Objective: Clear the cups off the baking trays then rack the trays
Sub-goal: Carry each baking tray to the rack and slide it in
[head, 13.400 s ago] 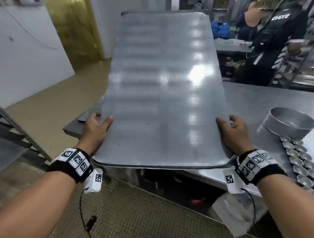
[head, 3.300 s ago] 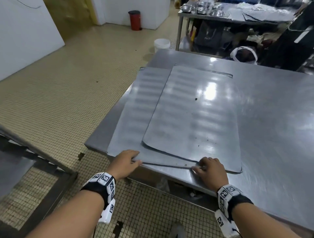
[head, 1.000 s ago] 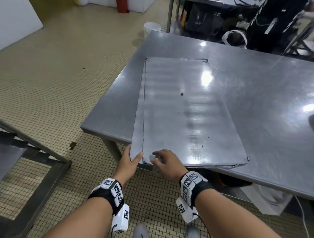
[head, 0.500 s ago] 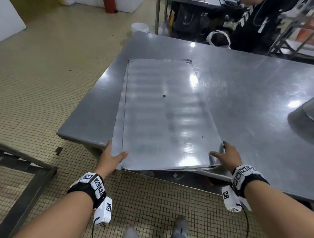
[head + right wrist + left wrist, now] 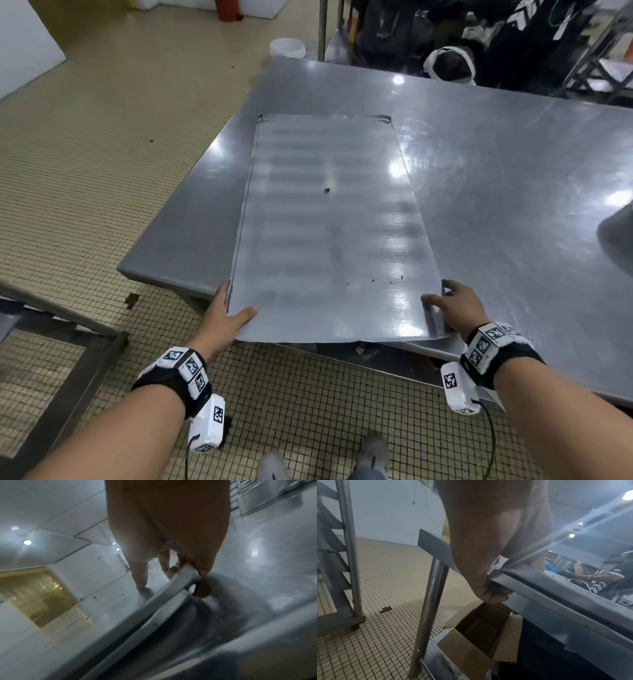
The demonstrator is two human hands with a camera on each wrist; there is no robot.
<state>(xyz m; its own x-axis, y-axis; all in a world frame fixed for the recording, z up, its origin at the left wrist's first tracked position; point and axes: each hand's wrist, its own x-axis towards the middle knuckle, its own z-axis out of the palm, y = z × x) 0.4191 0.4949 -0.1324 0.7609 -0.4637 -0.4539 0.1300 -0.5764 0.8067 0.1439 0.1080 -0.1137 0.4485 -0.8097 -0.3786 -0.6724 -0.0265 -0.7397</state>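
Both hands are on the stacked baking trays (image 5: 329,222) at the near edge of the steel table (image 5: 513,192), and this looks like the pick-up for the carry to the rack. The left hand (image 5: 224,317) clamps the near-left corner, thumb flat on top and the other fingers curled underneath (the left wrist view shows them hooked under the tray rim). The right hand (image 5: 457,308) takes the near-right corner the same way, thumb lying on the top sheet, fingertips wrapped round the edge; the right wrist view is blurred, but the pinch on the rim reads clearly enough.

No cups on the top tray, only a few dark crumbs (image 5: 327,191), so clearing looks finished here. At least 2 trays sit in the stack: a second edge peeks out along the left side and under the near lip, which overhangs the table.

To do this well, I would judge that both grips need to catch every layer, not just the top sheet, or the lower tray may slide free once the stack tilts. Lift both corners evenly, keep the stack level, and draw it toward the body before turning. A metal frame (image 5: 65,329) stands on the tiled floor to the left, likely the rack. Thin sheet metal flexes, so a wide, corner-to-corner hold like this one suits it.
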